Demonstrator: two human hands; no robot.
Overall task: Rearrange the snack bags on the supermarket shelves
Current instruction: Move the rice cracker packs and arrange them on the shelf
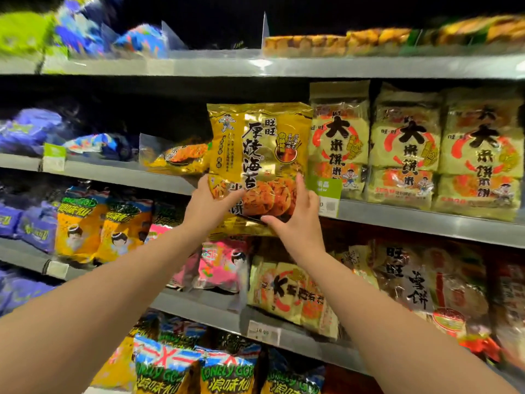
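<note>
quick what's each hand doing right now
Left hand: holds the gold snack bag by its lower left.
Right hand: holds the same bag, lower right.

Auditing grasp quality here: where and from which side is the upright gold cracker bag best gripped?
By its lower side edges, one of the hands from each side, roughly as the left hand and right hand hold the gold cracker bag now. It is tall, flat and upright, so a low two-sided grip probably keeps it from twisting.
</note>
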